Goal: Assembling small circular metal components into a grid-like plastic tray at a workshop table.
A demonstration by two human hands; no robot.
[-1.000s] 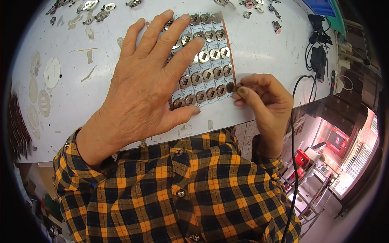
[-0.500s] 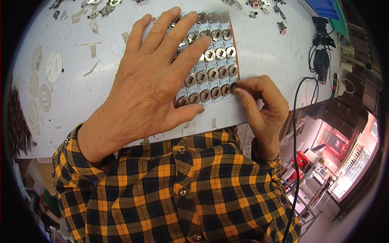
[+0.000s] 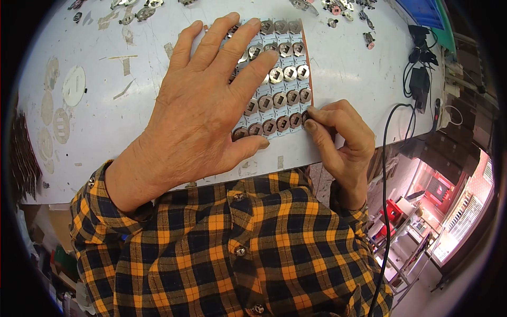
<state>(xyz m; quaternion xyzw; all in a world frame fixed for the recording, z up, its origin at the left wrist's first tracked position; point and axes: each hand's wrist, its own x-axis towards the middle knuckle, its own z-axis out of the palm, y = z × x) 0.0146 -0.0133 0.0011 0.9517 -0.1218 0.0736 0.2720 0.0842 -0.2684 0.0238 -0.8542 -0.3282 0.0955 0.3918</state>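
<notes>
At the tips of the right hand (image 3: 343,127), a small dark round metal holder (image 3: 306,116), pinched at its rim between thumb and forefinger. Set there at the near right corner of a pale blue rectangular panel (image 3: 289,85), at the end of the nearest row. Just left of the right hand and farther up from it, rows of round silvery metal holders with diamond-shaped openings (image 3: 290,73). Straight up from the right fingertips, a thin orange-brown strip (image 3: 310,79) along the panel's edge.

Across the panel's left part, the left hand (image 3: 193,103), palm down, fingers fanned apart and clasped on nothing, thumb stretched toward the right hand at the near edge. Right hand turned inward, remaining fingers curled toward the palm. Both wrists in from below, out of a yellow-and-black plaid shirt (image 3: 237,227).

Beneath both hands, a smooth white tabletop (image 3: 359,68). Beyond the left fingertips, loose silvery metal parts (image 3: 145,13); well left of that hand, a flat white oval disc (image 3: 74,86). Up and right of the right hand, a black rectangular power adapter (image 3: 420,83) with cables.
</notes>
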